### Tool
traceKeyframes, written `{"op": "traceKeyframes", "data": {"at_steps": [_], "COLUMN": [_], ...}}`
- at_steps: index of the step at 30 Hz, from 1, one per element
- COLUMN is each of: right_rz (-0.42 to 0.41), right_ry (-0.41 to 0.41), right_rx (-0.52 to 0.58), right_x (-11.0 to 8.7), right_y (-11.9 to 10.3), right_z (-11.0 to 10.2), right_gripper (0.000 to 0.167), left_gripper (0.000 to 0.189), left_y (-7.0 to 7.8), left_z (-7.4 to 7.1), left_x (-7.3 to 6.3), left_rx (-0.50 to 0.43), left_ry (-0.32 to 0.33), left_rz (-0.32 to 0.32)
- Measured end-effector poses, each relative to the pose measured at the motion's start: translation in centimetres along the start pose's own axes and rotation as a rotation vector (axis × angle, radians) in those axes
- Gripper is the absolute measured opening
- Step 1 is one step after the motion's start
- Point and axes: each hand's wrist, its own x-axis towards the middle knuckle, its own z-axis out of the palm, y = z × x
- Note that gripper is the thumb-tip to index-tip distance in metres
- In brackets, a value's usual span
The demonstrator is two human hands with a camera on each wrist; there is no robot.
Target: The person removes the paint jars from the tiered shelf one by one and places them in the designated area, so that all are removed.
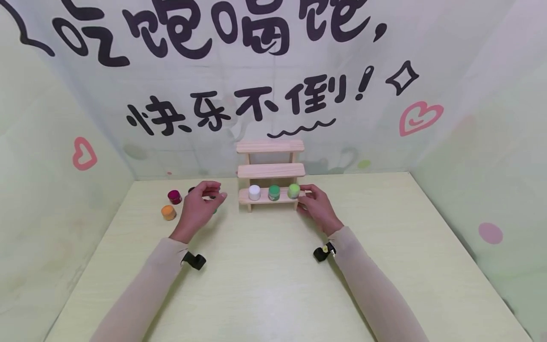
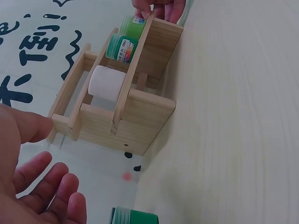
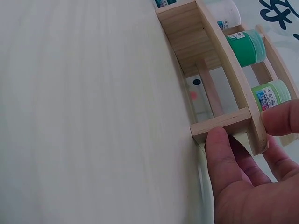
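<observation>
A: Where are our jars on the rack (image 1: 271,170)?

B: We have three on its bottom shelf (image 1: 243,195), upright in a row: the white jar (image 1: 254,192), the green jar (image 1: 274,193) and, at the right end, the light green jar (image 1: 293,191).

A: And our grip?

B: Our right hand (image 1: 316,209) grasps the rack's right end, thumb (image 3: 282,117) by the shelf and fingers (image 3: 219,147) against the leg. The thumb is right beside the light green jar; we can't tell if they touch.

A: Our left hand (image 1: 201,204)?

B: Loose and holding nothing, thumb apart from the fingers, near the loose green jar (image 2: 145,217) on the table (image 1: 273,285). The magenta jar (image 1: 174,197) and orange jar (image 1: 168,213) are farther left.

A: We seem to be steadying the rack. How do we do that well?

B: We should hold the wood rather than the jar, and lightly, since a tug could tilt the shelf. If we shift it, let's slide it level and slowly, so our row doesn't skid.

A: And the left?

B: We'd do best with its wrist high, clear of the loose jars, and any jar pinched by its sides.
</observation>
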Motion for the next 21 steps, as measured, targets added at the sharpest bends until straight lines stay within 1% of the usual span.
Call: {"op": "traceKeyframes", "data": {"at_steps": [4,11,16,21], "right_rz": [0.0,0.01,0.01,0.004], "right_ry": [0.0,0.002,-0.005,-0.001], "right_rx": [-0.006,-0.01,-0.011,-0.013], "right_x": [0.1,0.0,-0.1,0.1], "right_y": [0.0,0.0,0.0,0.1], "right_z": [0.0,0.0,0.1,-0.1], "right_gripper": [0.041,0.04,0.04,0.041], "left_gripper": [0.044,0.045,0.048,0.049], "left_y": [0.4,1.1,1.4,1.6], "left_z": [1.2,3.4,4.7,5.7], "left_x": [0.4,0.8,1.0,1.3], "left_rx": [-0.021,-0.038,-0.055,-0.052], "left_ry": [-0.018,-0.048,-0.069,-0.083], "left_rz": [0.013,0.074,0.1,0.126]}}
